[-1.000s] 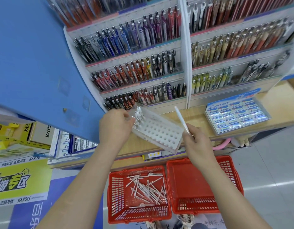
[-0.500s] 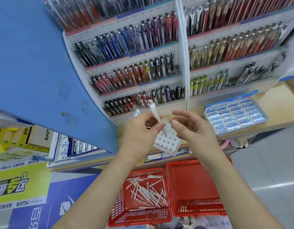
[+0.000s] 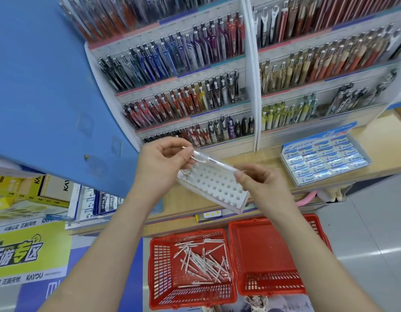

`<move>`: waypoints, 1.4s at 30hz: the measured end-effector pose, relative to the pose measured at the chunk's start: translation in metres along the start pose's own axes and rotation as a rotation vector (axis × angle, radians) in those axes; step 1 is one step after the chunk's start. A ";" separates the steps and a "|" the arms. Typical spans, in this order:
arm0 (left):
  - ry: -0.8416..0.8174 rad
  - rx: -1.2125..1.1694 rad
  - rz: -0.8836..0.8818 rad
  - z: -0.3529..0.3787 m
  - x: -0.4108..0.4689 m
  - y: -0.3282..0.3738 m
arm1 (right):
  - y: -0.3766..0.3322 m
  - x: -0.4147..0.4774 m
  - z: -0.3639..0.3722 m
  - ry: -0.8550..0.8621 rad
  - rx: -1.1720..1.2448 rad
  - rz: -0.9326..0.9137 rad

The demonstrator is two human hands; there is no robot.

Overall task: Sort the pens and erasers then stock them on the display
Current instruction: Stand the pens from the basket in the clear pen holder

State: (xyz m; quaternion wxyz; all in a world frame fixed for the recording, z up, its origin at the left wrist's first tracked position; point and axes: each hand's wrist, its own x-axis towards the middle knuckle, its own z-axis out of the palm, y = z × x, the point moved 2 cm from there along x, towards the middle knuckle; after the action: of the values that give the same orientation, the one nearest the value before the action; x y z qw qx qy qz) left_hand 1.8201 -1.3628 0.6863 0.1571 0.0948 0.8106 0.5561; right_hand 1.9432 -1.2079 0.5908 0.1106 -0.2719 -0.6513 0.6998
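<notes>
Left hand (image 3: pixel 160 163), right hand (image 3: pixel 262 183) on white pen (image 3: pixel 214 162); holed tray (image 3: pixel 215 185), baskets (image 3: pixel 267 251) beneath

Got a light wooden ledge (image 3: pixel 388 143) running across the middle. Up and left of it, big blue panel (image 3: pixel 48 86); below-right, pale grey shiny floor (image 3: pixel 375 244); below-left, yellow poster (image 3: pixel 26 251). Pretty bright, even light.
</notes>
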 end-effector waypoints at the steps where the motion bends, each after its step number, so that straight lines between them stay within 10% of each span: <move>1: 0.047 0.031 0.015 -0.004 0.005 0.000 | 0.005 0.003 -0.004 0.096 -0.101 -0.032; 13: 0.130 0.587 0.304 0.003 0.029 -0.031 | 0.054 0.009 -0.006 0.145 -0.373 0.041; 42: 0.103 0.780 0.277 0.017 0.029 -0.045 | 0.017 0.025 -0.016 0.269 -0.519 -0.118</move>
State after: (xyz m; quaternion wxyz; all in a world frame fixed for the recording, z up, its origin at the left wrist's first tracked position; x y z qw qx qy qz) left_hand 1.8002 -1.3552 0.6343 -0.0076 0.2273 0.9469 0.2271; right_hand 1.9342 -1.1840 0.5679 0.1632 -0.3432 -0.8025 0.4600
